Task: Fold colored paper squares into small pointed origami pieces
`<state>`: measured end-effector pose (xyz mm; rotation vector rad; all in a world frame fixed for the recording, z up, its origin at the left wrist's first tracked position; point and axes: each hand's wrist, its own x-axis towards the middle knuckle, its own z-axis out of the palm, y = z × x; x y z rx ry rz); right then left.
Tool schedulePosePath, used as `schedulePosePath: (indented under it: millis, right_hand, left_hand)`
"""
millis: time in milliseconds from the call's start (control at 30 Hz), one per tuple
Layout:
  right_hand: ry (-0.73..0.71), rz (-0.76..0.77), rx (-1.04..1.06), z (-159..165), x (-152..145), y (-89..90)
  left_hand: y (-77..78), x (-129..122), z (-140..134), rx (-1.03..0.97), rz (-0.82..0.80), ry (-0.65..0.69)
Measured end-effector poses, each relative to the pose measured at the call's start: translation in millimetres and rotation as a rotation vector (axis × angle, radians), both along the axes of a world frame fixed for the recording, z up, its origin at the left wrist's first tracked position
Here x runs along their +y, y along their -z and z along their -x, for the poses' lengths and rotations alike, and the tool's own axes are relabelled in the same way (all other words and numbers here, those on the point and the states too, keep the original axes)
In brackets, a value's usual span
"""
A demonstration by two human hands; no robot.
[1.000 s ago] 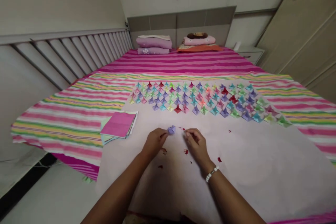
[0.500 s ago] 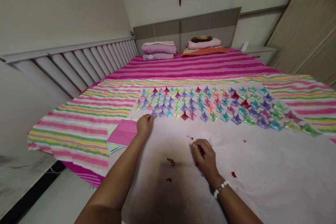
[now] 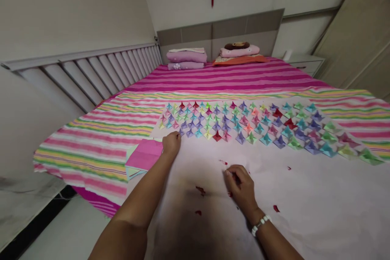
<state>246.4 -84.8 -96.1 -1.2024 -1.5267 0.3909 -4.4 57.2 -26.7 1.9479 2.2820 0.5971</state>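
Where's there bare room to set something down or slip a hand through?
The largest free patch is on the pale sheet, right of the right hand and red scraps, below the folded paper pieces. A smaller one lies just right of the left hand. It's crowded among the pieces and beside the paper stack.

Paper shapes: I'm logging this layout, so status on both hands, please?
Left hand right by purple paper shape, contact unclear. Right hand curled over pale sheet, hold unclear. Red scraps scattered near right hand.
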Motion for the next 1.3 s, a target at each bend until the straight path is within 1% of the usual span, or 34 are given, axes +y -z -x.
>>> schedulePosePath:
  millis: [100,200,267,400,500,567,667,733,800,900,1300]
  right_hand:
    - [-0.001,-0.009,-0.01,-0.6,0.2,0.7]
    - [0.003,-0.009,-0.016,-0.8,0.3,1.3]
    - [0.007,-0.011,-0.017,-0.6,0.3,1.2]
    - [0.021,-0.016,-0.024,-0.2,0.2,0.4]
    - [0.029,-0.008,-0.023,-0.3,0.2,0.7]
    - [0.03,-0.007,-0.02,-0.2,0.5,1.3]
    - [0.032,-0.018,-0.028,0.1,1.0,1.7]
    - [0.04,-0.024,-0.036,0.5,1.4,1.4]
    - [0.05,-0.021,-0.042,0.9,1.4,0.7]
    - [0.058,-0.014,-0.042,1.4,1.0,-0.7]
    - [0.063,-0.002,-0.052,0.9,1.1,0.3]
  left_hand:
    - [-1.3,-2.6,-0.3,-0.044,-0.033,-0.001]
    - [-4.0,-10.8,8.1,-0.101,-0.081,0.002]
    - [-5.6,-20.5,21.5,-0.129,-0.121,0.007]
    - [-3.7,-47.4,60.9,-0.143,-0.201,-0.024]
    - [5.1,-67.8,85.2,-0.128,-0.225,-0.064]
    - [13.2,-77.7,92.8,-0.126,-0.213,-0.079]
    - [23.5,-84.3,92.8,-0.126,-0.174,-0.091]
    - [26.6,-84.2,89.7,-0.117,-0.129,-0.103]
    - [26.9,-82.7,87.1,-0.108,-0.095,-0.115]
    - [25.5,-81.2,85.6,-0.116,-0.085,-0.131]
    - [23.0,-79.7,88.1,-0.226,-0.024,-0.184]
